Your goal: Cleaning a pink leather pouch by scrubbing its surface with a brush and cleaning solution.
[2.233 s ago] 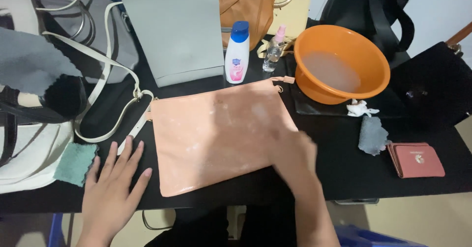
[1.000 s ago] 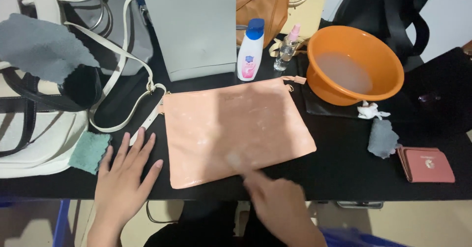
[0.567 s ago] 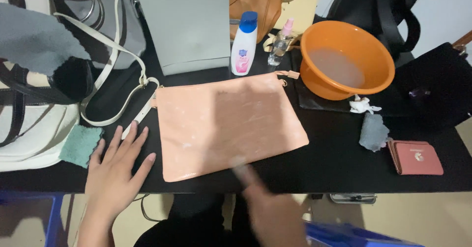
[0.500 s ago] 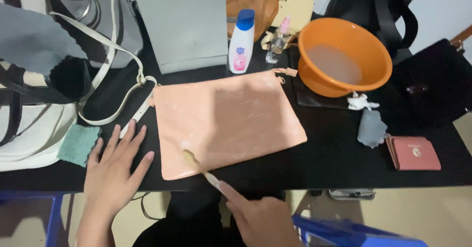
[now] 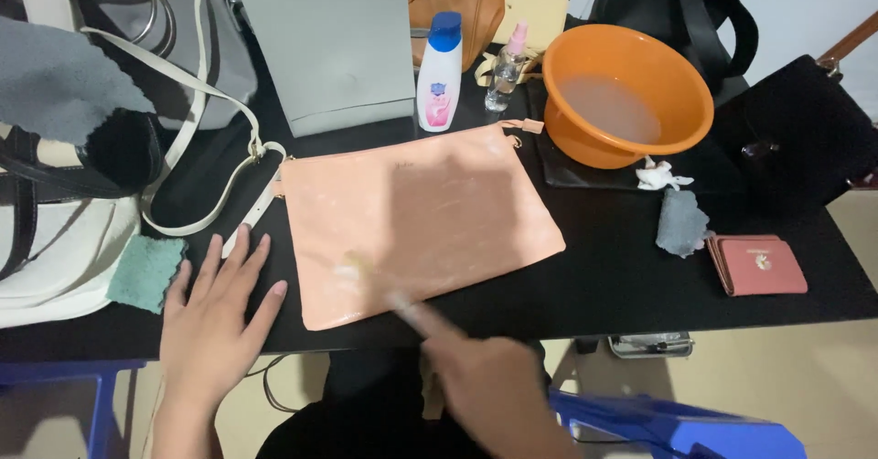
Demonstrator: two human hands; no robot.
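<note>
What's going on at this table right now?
A person works over a flat peach clutch bag lying on a black table. The right hand, blurred, holds a slim brush-like tool with its tip on the bag's lower part. The left hand lies flat on the table beside the bag, near a teal cloth. An orange basin of cloudy water sits behind.

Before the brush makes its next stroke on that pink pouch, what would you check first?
1. Pouch lies flat on the table: ok.
2. Left hand steadies it: not ok, it lies flat beside the pouch, by the green cloth.
3. Right hand has a firm grip on the brush: cannot tell, blurred.
4. Orange bowl holds water: ok.
5. Grey rag within reach: ok.
</note>
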